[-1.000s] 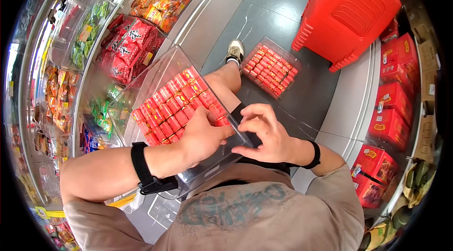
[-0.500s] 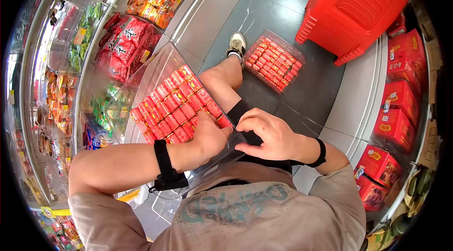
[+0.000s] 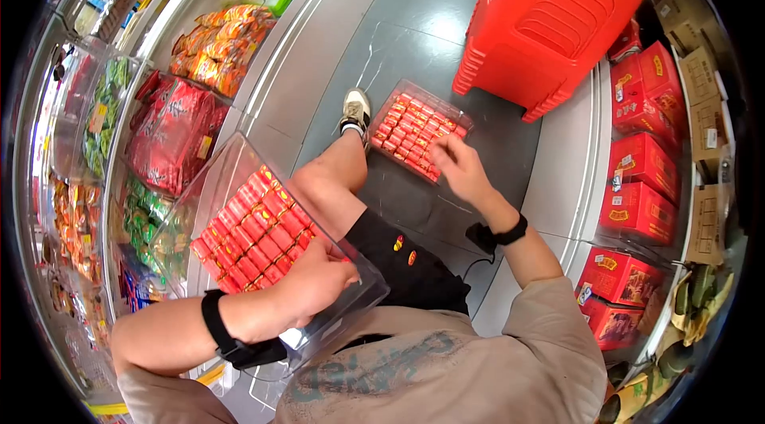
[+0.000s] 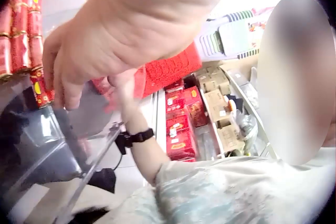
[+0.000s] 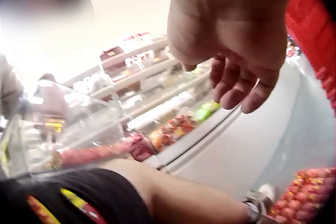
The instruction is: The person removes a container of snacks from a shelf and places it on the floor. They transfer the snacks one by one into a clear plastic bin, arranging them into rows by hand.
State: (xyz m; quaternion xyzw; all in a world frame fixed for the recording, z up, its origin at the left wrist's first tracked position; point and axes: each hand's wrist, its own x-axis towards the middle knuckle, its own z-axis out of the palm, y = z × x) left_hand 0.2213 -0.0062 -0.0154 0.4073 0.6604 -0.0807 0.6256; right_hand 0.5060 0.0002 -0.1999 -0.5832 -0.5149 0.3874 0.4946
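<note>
A clear box of red rolls tilts beside the bent leg. Over its near end my left hand reaches in, fingers loosely bent down beside the end rolls in the left wrist view; whether they touch is unclear. My right hand hovers at the near right side of a second clear box of red rolls on the floor. In the right wrist view the fingers of that hand hang loosely curled, with nothing visible between them.
Stacked red stools stand beyond the floor box. Shelves with orange packets and red bags line the left; red cartons line the right. Two red-and-yellow patches show on the black shorts.
My right hand has moved away from beside the tilted box, forward to the floor box. My left hand stays in the tilted box. The head view has shifted.
</note>
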